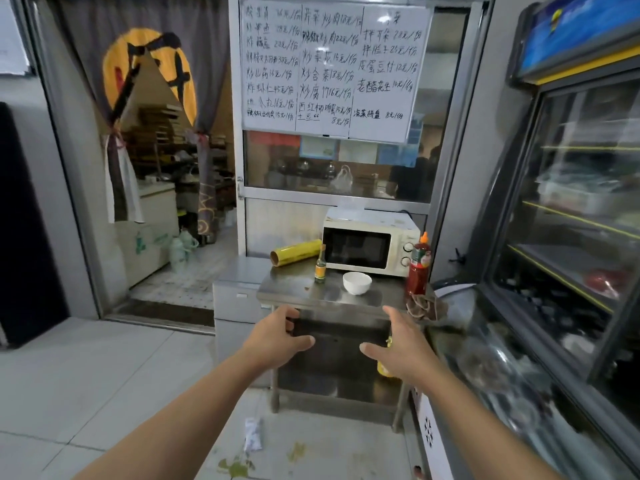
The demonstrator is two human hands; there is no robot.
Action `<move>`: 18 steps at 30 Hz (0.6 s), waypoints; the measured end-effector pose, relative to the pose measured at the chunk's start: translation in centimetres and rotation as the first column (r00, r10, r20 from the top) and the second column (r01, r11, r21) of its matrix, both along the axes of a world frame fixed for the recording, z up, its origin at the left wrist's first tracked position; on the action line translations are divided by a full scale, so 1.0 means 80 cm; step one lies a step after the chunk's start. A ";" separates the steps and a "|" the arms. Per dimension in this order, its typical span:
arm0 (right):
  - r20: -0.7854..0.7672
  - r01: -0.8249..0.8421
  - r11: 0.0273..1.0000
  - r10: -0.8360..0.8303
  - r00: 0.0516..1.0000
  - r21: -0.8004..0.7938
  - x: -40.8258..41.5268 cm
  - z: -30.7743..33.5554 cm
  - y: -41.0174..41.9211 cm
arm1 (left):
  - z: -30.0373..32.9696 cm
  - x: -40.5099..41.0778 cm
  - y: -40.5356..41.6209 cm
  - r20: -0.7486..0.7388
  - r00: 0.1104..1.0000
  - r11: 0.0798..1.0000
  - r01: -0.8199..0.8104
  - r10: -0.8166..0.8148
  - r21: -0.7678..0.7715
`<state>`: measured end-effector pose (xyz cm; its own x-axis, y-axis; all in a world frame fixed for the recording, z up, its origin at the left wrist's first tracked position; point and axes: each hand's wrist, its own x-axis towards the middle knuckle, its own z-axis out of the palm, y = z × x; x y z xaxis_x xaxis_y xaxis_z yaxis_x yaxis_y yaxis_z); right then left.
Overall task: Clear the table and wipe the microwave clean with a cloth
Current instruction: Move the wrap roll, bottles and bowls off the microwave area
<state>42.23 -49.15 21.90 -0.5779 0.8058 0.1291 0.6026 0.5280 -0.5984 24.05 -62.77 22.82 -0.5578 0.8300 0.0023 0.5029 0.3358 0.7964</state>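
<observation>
Head view: your left hand (282, 332) and right hand (403, 344) reach out holding nothing, fingers loosely spread, short of the surface (311, 292). Clearing hasn't begun; bowl (357, 282) sits at 12 o'clock before the microwave (367, 245), cloth (426, 306) at 1. Grab the bowl first.

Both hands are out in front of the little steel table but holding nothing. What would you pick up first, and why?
Probably the white bowl: it stands nearest the front edge of the steel table, right ahead of the empty left hand and right hand. It also sits before the microwave, so lifting it away should open room for wiping. The small bottle and red sauce bottle could follow.
</observation>
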 end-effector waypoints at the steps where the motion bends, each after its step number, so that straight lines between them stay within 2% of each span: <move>1: 0.007 -0.006 1.000 0.006 1.000 0.006 -0.010 -0.001 0.017 | 0.000 -0.009 0.015 -0.001 1.000 1.000 -0.005 0.005 -0.006; 7: 0.041 0.001 1.000 -0.001 0.999 -0.015 -0.059 -0.013 0.099 | -0.006 -0.053 0.095 0.013 0.999 0.999 -0.034 0.034 -0.043; 18: 0.066 0.083 0.996 -0.081 0.995 -0.032 -0.167 -0.022 0.218 | -0.026 -0.177 0.252 -0.024 0.998 0.997 0.061 -0.062 -0.043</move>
<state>28.90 -31.69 20.15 -0.5157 0.8543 0.0653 0.6810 0.4550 -0.5738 9.86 -42.61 20.77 -0.5062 0.8622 -0.0198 0.5434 0.3367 0.7690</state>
